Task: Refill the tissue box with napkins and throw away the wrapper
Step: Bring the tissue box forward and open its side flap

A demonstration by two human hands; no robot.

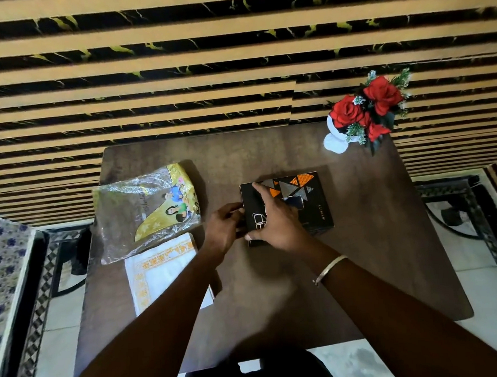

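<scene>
A black tissue box [308, 194] with orange and grey triangles lies flat in the middle of the brown table [361, 269]. My right hand [275, 224] rests on top of the box, fingers spread over its near-left part. My left hand [223, 230] grips the box's left end. A stack of white napkins [162, 267] with an orange border lies to the left, partly under my left forearm. Just beyond it lies the clear and yellow plastic wrapper [147, 211], flattened and printed with figures.
A white vase of red roses [361, 116] stands at the table's far right corner. A striped black and tan wall rises behind the table. A floral cloth [1, 273] covers furniture at the left, and patterned floor tiles surround the table.
</scene>
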